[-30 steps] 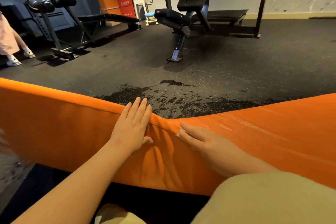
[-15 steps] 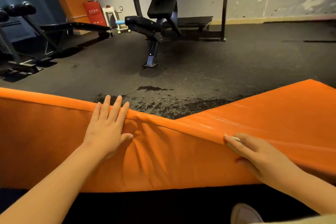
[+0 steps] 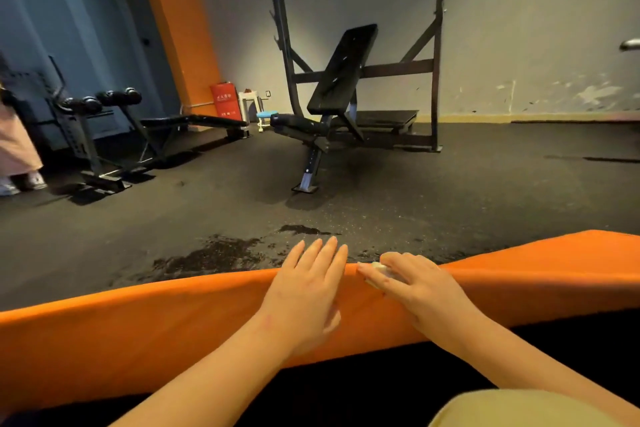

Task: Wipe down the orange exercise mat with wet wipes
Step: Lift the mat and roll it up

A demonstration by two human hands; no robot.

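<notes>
Smooth orange cover, rough dark floor

The orange mat under both hands has a smooth cover, like vinyl, with a soft sheen. The wet wipe under the fingers of the right hand is a white, soft, crumpled piece. Just beyond the fingertips of the left hand the floor looks like dark grainy rubber, matt, with a darker wet patch. Farther behind, the bench has black padding, slightly glossy, on a dark matt metal frame.
</notes>
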